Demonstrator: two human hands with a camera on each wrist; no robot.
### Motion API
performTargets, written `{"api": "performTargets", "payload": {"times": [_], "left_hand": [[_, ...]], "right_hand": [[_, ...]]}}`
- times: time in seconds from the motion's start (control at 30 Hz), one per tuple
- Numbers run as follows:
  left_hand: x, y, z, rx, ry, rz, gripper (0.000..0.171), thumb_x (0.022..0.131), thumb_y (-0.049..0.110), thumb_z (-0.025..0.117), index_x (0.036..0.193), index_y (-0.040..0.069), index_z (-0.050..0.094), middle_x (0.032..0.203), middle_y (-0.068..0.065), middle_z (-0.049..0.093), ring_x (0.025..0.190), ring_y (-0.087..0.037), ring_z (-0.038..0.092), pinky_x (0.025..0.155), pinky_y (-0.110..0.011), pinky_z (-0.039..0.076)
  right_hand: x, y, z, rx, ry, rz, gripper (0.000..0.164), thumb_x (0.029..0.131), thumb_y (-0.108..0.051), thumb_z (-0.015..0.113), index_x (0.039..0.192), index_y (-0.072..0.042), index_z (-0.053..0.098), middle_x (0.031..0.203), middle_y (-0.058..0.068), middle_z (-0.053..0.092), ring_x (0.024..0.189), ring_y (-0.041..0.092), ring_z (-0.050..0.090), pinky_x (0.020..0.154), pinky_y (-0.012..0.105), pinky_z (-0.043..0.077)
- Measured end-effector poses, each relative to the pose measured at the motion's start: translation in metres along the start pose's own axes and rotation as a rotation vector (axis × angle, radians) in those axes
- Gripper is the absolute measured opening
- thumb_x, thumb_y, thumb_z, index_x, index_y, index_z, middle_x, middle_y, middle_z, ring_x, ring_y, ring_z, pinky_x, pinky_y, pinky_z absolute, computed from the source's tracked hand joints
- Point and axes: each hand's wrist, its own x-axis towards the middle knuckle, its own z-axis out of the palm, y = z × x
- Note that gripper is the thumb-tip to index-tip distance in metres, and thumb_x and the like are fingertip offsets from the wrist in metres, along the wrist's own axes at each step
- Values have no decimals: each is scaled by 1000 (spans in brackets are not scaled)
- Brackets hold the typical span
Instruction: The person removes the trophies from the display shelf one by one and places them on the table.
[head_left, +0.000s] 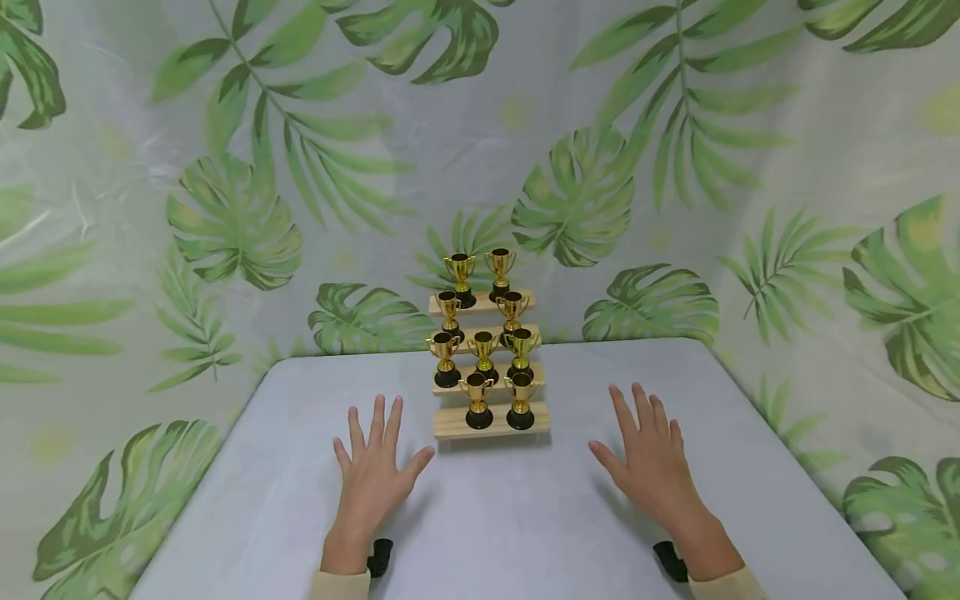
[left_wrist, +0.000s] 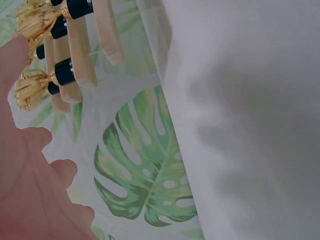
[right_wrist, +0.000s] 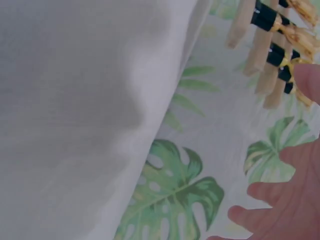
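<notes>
A stepped wooden rack (head_left: 491, 422) stands at the back middle of the table, its four tiers carrying several small gold trophy cups on black bases. On the lowest tier are a left cup (head_left: 477, 400) and a right cup (head_left: 521, 400). My left hand (head_left: 375, 483), fingers spread and straight, hovers over the table to the rack's front left, holding nothing. To the front right, my right hand (head_left: 652, 467) is spread likewise with nothing in it. Neither hand touches the rack. Both wrist views show the rack's tiers (left_wrist: 82, 55) side-on beyond the thumbs.
A white cloth (head_left: 495, 525) covers the table. Behind it and at both sides hangs a pale curtain (head_left: 465, 125) with green leaf prints. The rack's back tiers stand near the table's far edge. A black strap (head_left: 380, 557) sits at the left wrist.
</notes>
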Motion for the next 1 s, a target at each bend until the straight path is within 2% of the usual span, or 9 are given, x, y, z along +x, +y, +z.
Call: {"api": "performTargets", "payload": {"times": [0.27, 0.43, 0.6, 0.8, 1.0], "left_hand": [[2, 11, -6, -59, 5, 43, 94, 91, 74, 50, 163, 28, 12, 168, -12, 7, 151, -43, -4, 111, -76, 9], [7, 18, -9, -103, 10, 59, 92, 93, 69, 54, 163, 29, 12, 168, -12, 10, 152, -40, 1, 113, -73, 16], [12, 25, -12, -202, 19, 71, 88, 94, 64, 57, 163, 31, 13, 167, -9, 13, 152, -37, 5, 115, -68, 19], [18, 30, -14, -298, 30, 70, 84, 95, 67, 53, 162, 30, 19, 165, -8, 20, 150, -35, 17, 112, -68, 28], [25, 29, -11, -469, 47, 23, 74, 99, 53, 58, 160, 25, 27, 162, -5, 30, 147, -30, 30, 113, -60, 33]], "right_hand": [[7, -9, -12, 96, 13, -40, 89, 95, -51, 66, 162, -15, 19, 159, 27, 23, 140, 52, 26, 101, 76, 29], [16, -15, -18, 155, 41, -56, 86, 94, -47, 68, 160, -13, 24, 158, 25, 27, 139, 47, 30, 98, 71, 38], [28, -28, -25, 205, 58, -59, 82, 94, -43, 69, 159, -13, 28, 156, 22, 31, 138, 45, 33, 97, 69, 41], [41, -44, -25, 275, 89, -80, 76, 93, -35, 73, 155, -11, 36, 151, 18, 39, 134, 40, 42, 94, 65, 46], [54, -61, -18, 371, 107, -56, 68, 93, -32, 74, 151, -15, 43, 146, 13, 46, 127, 35, 50, 91, 60, 50]]}}
